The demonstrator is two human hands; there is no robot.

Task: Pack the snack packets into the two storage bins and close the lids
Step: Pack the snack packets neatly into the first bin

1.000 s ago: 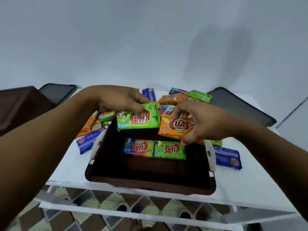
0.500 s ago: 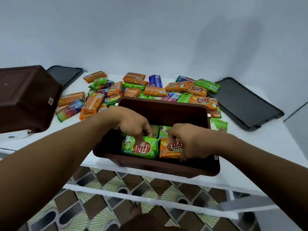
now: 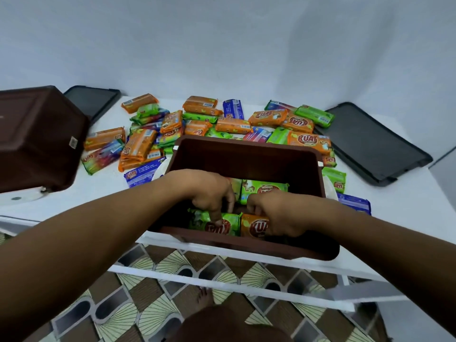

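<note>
Since a second ago, the green packet [image 3: 214,222] and the orange packet [image 3: 254,226] have been carried down from above the far rim and are now set against the near wall inside the open brown bin [image 3: 249,154], side by side and touching. The left hand [image 3: 207,191] is curled over the green packet, with one fingertip pressed onto its red logo; whether the packet is actually gripped cannot be told. The right hand [image 3: 276,213] is closed around the right end of the orange packet. Behind them, on the bin floor, another green packet [image 3: 264,191] is seen lying flat, partly hidden by the hands. The bin is placed at the near edge of the white table [image 3: 394,213]. A heap of loose packets [image 3: 197,122], orange, green and blue, is spread on the table beyond the bin and to its left. A second brown bin [image 3: 37,137] is seen tilted at the left edge, and two dark lids lie flat, one far left [image 3: 93,102] and one at the right [image 3: 370,141].
</note>
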